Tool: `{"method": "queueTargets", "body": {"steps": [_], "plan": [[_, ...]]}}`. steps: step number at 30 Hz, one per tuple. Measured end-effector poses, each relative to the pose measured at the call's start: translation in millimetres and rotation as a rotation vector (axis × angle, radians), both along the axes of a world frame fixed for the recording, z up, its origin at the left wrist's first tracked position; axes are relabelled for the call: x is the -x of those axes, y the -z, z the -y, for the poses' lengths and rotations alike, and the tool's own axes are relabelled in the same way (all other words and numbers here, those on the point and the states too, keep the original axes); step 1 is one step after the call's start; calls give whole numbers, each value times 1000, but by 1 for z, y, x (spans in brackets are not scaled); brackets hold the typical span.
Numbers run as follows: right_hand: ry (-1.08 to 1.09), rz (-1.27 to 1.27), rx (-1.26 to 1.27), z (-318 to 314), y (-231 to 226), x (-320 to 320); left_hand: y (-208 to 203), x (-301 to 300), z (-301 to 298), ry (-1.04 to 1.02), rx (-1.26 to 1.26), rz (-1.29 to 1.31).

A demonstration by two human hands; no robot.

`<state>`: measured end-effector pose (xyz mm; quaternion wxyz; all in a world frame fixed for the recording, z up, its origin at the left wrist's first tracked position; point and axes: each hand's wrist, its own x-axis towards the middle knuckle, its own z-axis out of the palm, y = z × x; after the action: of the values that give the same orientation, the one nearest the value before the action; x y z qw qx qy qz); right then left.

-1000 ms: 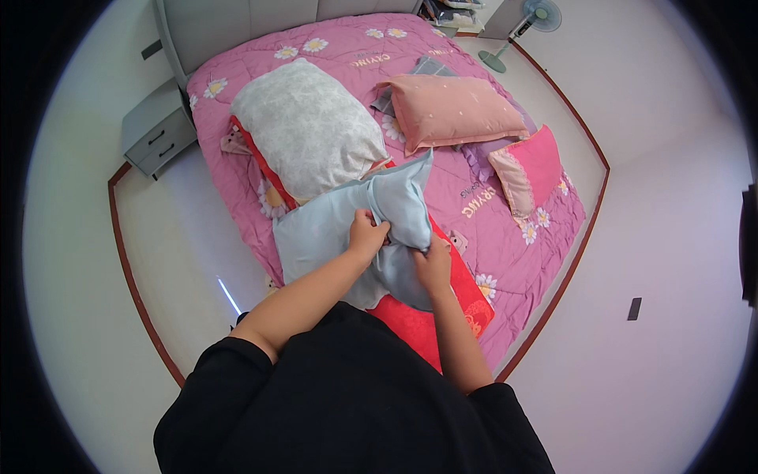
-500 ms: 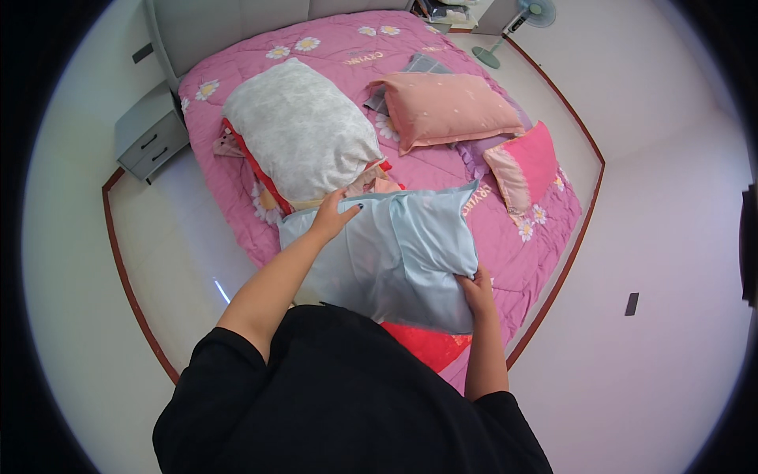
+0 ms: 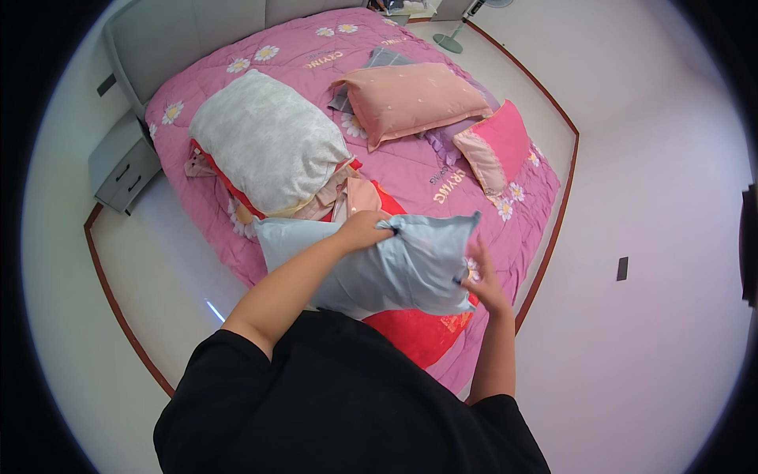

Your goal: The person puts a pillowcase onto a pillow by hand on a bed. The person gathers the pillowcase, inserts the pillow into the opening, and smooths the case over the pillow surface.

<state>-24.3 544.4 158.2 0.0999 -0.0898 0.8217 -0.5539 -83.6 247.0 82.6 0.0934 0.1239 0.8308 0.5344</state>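
Note:
A light blue, satiny pillowcase point(image 3: 339, 272) hangs in front of me over the near part of the bed; whether anything fills it, I cannot tell. My left hand point(image 3: 365, 231) pinches its upper edge, bunching the cloth into folds. Beside its right end, my right hand point(image 3: 488, 283) has its fingers spread, some of them close to the cloth. Under and behind the pillowcase, a red cloth or cushion point(image 3: 418, 336) shows in part. Just beyond lies a big stuffed pillow in a pale grey case point(image 3: 264, 138), on top of red and peach fabrics.
The bed's pink daisy quilt point(image 3: 410, 178) also bears a peach pillow point(image 3: 418, 103), a folded grey checked cloth point(image 3: 387, 58) and a pink-and-cream cushion point(image 3: 505, 142). A grey nightstand point(image 3: 122, 170) stands at the left; a fan point(image 3: 448, 41) is at the far right.
My left hand has moved right along the pillowcase's upper edge and gathered it. My right hand has let go of the right corner and risen with fingers spread. The view has shifted slightly.

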Motion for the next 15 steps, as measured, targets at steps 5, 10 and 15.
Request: {"method": "queueTargets", "body": {"steps": [5,10,15], "plan": [[20,-641,-738,58,-52,26,-45,-9,-22,195,49,-95],[-230,-599,-899,76,-46,44,-78,-1,-22,209,190,-34],[-154,-695,-573,88,-36,58,-62,8,8,178,153,-122]]}}
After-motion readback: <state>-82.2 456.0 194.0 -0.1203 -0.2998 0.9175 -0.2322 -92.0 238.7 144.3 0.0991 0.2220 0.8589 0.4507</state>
